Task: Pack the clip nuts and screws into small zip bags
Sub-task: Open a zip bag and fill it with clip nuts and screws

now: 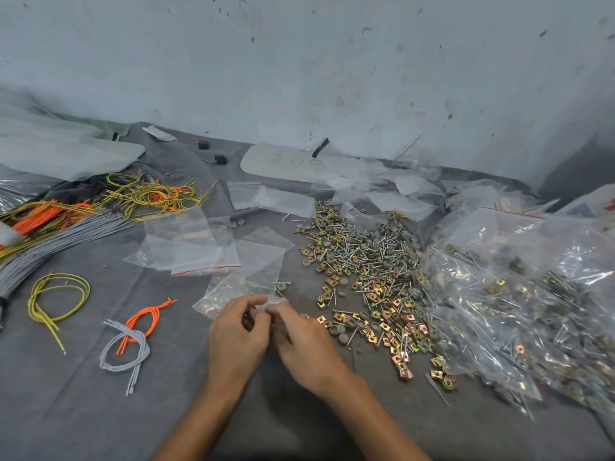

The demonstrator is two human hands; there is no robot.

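left hand (238,331) grip: fingers curled, thumb and forefinger pinching the near edge of a small zip bag (229,291). right hand (304,344) is motion-blurred. its grip is closed down the same way, fingertips bunched on that same bag edge, right against the left's. the bag is clear and lies on the grey tabletop (83,410), stretching away from the hands. a few small metal bits show inside, can't tell which parts.

the loose pile of clip nuts and screws (366,274) sits just right of the hands, mixed with round grey caps (342,339). it runs from beside the right wrist back across the tabletop. further right is a heap of filled bags (532,311), touching the pile's edge. empty zip bags (199,251) with red seal strips lie flat just behind the held bag, overlapping each other.

left side, well apart from the hands: a yellow wire loop (56,301), and an orange wire bundle (149,316) touching a grey wire bundle (128,347). bigger wire bundles (66,221) in grey, orange and yellow lie at the far left edge.
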